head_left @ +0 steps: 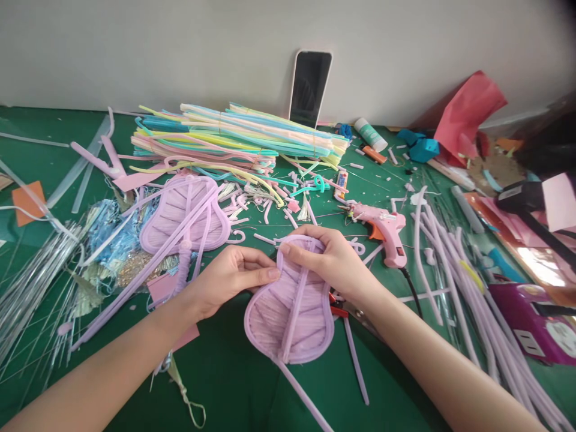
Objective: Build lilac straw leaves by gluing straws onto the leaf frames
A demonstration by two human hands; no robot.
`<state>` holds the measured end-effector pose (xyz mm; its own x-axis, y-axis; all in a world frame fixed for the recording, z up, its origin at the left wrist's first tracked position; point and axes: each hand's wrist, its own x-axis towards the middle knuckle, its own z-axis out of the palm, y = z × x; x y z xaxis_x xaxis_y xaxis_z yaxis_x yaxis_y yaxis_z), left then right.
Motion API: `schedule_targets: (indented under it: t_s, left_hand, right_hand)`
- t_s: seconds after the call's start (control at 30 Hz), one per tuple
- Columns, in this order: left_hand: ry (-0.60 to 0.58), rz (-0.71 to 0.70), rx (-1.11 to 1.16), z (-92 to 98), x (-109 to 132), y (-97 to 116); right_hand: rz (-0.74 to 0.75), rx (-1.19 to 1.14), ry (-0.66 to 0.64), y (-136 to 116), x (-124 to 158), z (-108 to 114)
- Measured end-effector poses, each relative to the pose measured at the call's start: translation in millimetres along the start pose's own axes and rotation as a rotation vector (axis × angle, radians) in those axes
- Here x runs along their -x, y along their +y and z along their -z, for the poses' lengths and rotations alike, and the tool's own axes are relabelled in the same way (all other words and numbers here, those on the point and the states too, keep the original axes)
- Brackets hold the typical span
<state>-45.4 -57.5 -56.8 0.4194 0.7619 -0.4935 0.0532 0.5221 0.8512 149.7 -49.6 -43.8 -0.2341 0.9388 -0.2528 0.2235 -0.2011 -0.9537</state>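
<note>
A lavender pipe-cleaner fan (310, 315) with a ribbed face, a centre stem and a thick rim is held up in front of me. My left hand (227, 279) pinches its left rim near the top between thumb and fingers. At the top edge, my right hand (335, 261) grips it with the thumb on the near face and fingers behind. One loose strip trails from the fan's lower end. To the left lies a second lavender fan (173, 219) with a wrapped handle (183, 267), loose stems lying across it.
A pink glue gun (382, 231) lies right of my hands, beside lavender pipe cleaners (468, 306). Red-handled pliers (339, 312) sit under my right wrist. Behind are bundled coloured pipe cleaners (252, 135) and a leaning phone (310, 87). Silver wires (33, 294) spread at left; a purple box (535, 324) stands right.
</note>
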Motion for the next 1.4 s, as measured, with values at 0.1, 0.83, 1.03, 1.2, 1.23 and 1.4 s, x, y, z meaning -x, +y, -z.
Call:
schedule_targets:
  t_s: [0.1, 0.83, 1.03, 1.2, 1.23, 1.4]
  left_hand:
    - [-0.010, 0.012, -0.002, 0.8, -0.4, -0.7]
    - [-0.029, 0.014, 0.092, -1.0, 1.1, 1.7]
    - [-0.048, -0.033, 0.084, 1.0, -0.7, -0.3]
    - [-0.029, -0.012, 0.062, 2.8, -2.5, -1.9]
    - [-0.030, -0.012, 0.055, 2.8, -2.6, -2.0]
    - [-0.028, -0.023, 0.022, 2.2, -2.9, -2.1]
  right_hand:
    - [-0.001, -0.013, -0.004, 0.1, -0.1, 0.8]
    - [-0.006, -0.049, -0.011, 1.4, -0.1, 2.0]
    - [-0.002, -0.037, -0.011, 0.9, -0.3, 1.1]
    - [-0.020, -0.032, -0.013, 2.7, -0.9, 0.8]
    - [-0.019, -0.028, -0.015, 2.9, -1.0, 0.8]
    - [0.000, 0.002, -0.013, 1.9, -1.3, 0.4]
